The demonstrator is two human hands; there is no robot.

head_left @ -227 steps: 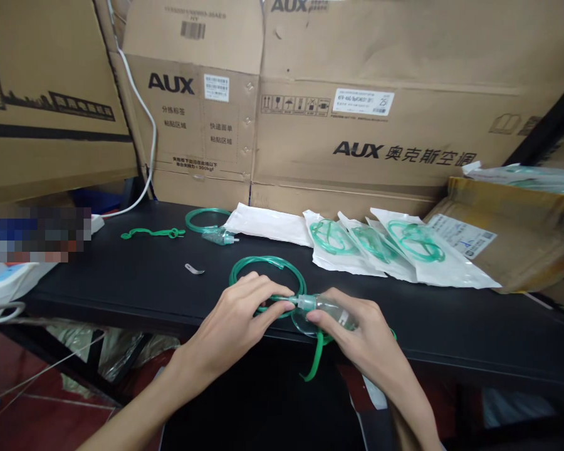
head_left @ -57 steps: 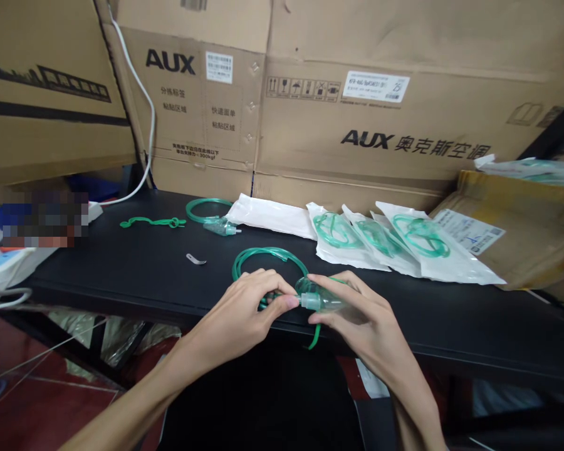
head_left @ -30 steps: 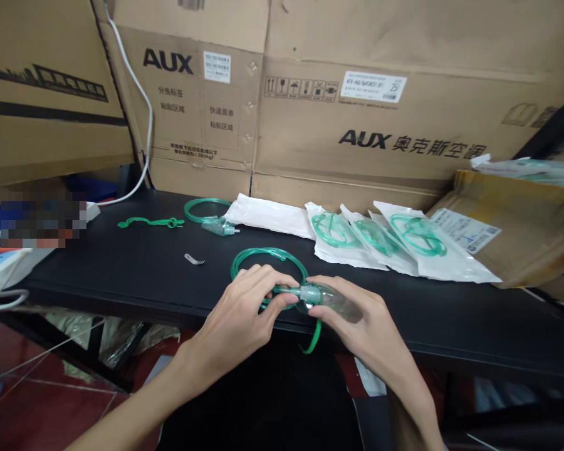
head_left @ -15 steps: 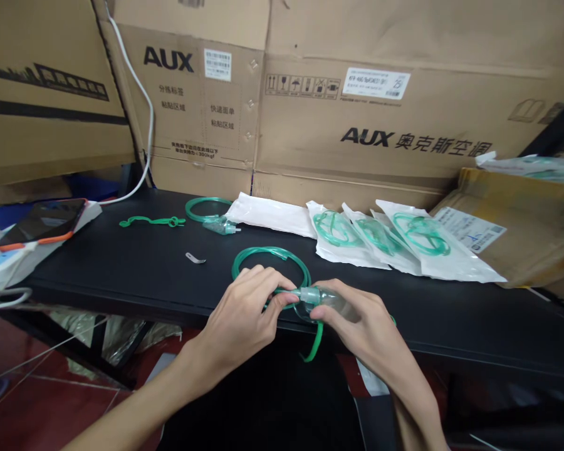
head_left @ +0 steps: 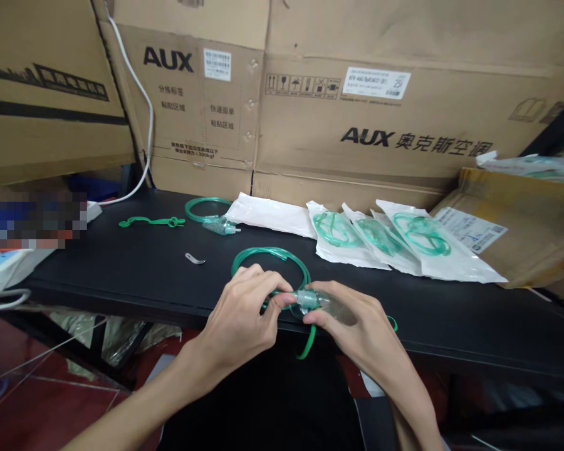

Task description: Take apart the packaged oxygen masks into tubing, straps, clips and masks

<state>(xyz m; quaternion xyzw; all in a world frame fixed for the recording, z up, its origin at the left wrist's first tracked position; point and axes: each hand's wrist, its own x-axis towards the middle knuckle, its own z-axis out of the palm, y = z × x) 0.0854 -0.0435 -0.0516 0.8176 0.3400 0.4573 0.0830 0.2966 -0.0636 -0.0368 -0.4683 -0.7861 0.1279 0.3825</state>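
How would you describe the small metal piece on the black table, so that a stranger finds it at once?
Start at the black table before the AUX cardboard boxes. Left of the nearer green tube coil lies a small metal strip. It alone is silver and bent; its neighbours are green or white.

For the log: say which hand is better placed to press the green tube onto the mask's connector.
Left, probably: the left hand pinches the green tube beside the connector; the right hand cradles the clear mask.
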